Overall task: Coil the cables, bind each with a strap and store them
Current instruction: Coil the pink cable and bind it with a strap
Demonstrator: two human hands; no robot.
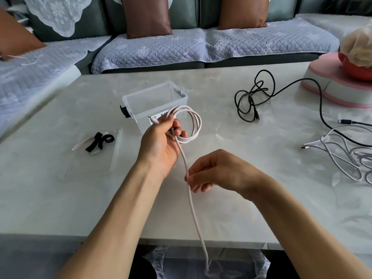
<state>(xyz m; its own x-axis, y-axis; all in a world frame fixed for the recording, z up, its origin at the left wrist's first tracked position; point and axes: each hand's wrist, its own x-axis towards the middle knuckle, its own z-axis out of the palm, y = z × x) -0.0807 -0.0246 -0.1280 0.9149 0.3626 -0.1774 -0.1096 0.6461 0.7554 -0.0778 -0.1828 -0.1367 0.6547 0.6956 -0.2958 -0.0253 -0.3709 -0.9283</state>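
The left hand [161, 146] grips the coiled loops of the pink cable [193, 125]; the right hand [217, 172], just below it, pinches the hanging tail. A loosened left grip could spring the loops apart.

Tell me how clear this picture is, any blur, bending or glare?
Head view: sharp at the centre, the left hand and pink cable crisp; wide-angle lens bows the table edge and sofa; soft daylight, faint shadows; slight sheen on the tabletop; corners smear a little.
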